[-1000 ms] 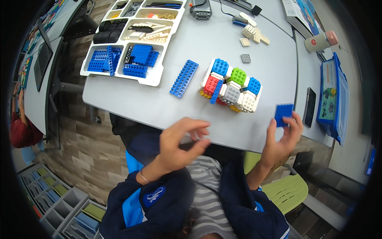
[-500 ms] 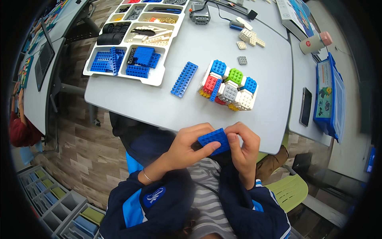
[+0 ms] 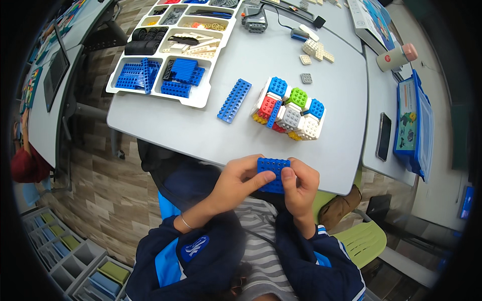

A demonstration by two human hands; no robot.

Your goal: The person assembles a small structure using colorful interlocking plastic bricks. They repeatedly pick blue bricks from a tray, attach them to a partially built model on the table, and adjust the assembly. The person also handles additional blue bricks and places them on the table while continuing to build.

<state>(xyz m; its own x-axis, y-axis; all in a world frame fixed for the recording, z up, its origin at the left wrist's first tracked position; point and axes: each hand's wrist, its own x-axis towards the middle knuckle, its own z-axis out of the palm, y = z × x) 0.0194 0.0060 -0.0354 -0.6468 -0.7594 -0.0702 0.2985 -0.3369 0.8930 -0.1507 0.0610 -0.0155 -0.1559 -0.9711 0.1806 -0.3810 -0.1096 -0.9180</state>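
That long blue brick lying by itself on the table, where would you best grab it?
Probably across the middle of the long blue brick, pinching its two long sides from above. It lies flat, studs up, with bare table around it; the white sorting tray and colourful block cluster sit apart.

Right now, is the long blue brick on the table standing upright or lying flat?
Lying flat: the long blue brick rests lengthwise on the grey table, studs facing up.

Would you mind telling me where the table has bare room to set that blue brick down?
Bare table runs along the near edge, below the sorting tray and left of the hands. Crowded around the multicoloured block cluster and long blue plate.
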